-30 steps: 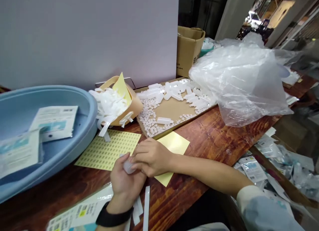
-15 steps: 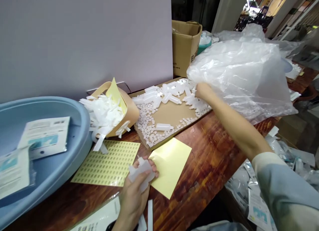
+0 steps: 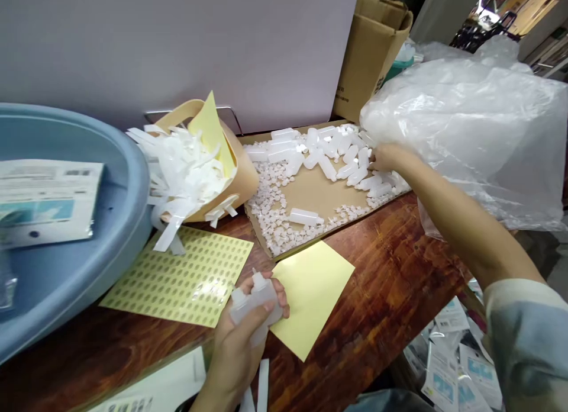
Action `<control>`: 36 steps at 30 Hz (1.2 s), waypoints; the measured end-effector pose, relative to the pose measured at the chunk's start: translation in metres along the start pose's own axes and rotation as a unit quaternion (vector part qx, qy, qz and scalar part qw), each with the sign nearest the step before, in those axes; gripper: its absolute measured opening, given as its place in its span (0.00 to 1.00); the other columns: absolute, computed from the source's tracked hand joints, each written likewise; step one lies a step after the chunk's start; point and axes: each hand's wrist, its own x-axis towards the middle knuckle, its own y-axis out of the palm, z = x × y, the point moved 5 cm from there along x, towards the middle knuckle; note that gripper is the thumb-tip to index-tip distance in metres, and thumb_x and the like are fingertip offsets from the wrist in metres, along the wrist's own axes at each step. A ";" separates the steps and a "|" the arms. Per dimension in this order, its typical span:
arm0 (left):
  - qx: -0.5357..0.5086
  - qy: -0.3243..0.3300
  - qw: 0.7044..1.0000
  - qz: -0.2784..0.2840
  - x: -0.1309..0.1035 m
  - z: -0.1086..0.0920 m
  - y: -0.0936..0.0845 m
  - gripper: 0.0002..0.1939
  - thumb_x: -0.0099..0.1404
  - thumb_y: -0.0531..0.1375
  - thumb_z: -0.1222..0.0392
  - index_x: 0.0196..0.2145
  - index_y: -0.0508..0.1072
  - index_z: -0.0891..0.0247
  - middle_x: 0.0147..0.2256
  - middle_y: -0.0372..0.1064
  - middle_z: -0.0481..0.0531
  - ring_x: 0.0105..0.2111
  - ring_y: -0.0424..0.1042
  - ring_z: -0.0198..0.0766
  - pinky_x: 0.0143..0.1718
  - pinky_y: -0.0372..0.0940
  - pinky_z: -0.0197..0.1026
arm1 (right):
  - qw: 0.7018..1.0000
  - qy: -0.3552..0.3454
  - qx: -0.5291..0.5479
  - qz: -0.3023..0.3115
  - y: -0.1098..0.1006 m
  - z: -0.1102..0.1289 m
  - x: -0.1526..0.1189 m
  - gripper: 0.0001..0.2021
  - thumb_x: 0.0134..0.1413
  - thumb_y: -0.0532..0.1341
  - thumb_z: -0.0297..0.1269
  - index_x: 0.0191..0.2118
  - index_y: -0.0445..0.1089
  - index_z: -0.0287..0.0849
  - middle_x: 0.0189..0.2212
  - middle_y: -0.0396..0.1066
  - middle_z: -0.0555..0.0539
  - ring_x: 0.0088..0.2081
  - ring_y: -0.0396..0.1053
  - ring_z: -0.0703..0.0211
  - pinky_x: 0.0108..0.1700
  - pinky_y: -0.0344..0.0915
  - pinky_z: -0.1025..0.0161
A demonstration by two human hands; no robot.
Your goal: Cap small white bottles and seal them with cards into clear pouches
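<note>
My left hand [image 3: 251, 323] is closed around two small translucent squeeze bottles [image 3: 262, 292], their nozzles pointing up and away from me. Below and beside it lie a blank yellow sheet [image 3: 317, 293] and a yellow sticker sheet [image 3: 190, 282] with rows of small labels. My right hand [image 3: 385, 157] reaches over the far right part of a shallow cardboard tray [image 3: 319, 190], among loose squeeze bottles [image 3: 355, 163]. Its fingertips are mostly hidden, so I cannot tell whether it grips one. One bottle [image 3: 305, 216] lies apart near the tray's front edge, beside many small white caps [image 3: 275, 222].
A blue basin [image 3: 139, 181] with printed packets stands at left. A tan container [image 3: 244, 184] overflows with white paper strips [image 3: 186, 175]. A large clear plastic bag [image 3: 465, 128] rests behind my right arm, near a cardboard box [image 3: 366, 63]. Packets [image 3: 448, 364] lie below the table edge.
The view has shifted, so most of the table's things sit differently in the picture. My left hand keeps its bottles; my right hand stays at the tray's far right part.
</note>
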 end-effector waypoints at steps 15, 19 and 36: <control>0.008 0.013 0.999 0.038 -0.001 -0.001 0.000 0.24 0.48 0.71 0.57 0.41 0.69 0.65 0.30 0.71 0.50 0.27 0.70 0.37 0.28 0.66 0.38 | 0.989 0.035 0.089 -0.116 -0.003 0.012 -0.019 0.15 0.59 0.51 0.26 0.50 0.67 0.31 0.52 0.68 0.27 0.50 0.69 0.40 0.51 0.63 0.51; 0.002 0.020 0.999 0.044 0.000 0.000 -0.001 0.23 0.50 0.70 0.57 0.42 0.69 0.65 0.30 0.71 0.51 0.27 0.70 0.37 0.28 0.66 0.39 | 0.985 0.038 0.112 -0.123 -0.009 0.013 -0.022 0.12 0.58 0.53 0.27 0.45 0.70 0.36 0.45 0.74 0.32 0.46 0.72 0.44 0.48 0.65 0.54; 0.042 0.114 0.985 0.119 -0.008 0.001 0.003 0.16 0.55 0.66 0.58 0.41 0.71 0.64 0.33 0.70 0.51 0.27 0.68 0.35 0.26 0.65 0.39 | 0.513 -0.034 0.858 -0.011 -0.002 0.107 -0.129 0.17 0.41 0.74 0.41 0.33 0.67 0.44 0.33 0.73 0.52 0.26 0.65 0.70 0.28 0.64 0.72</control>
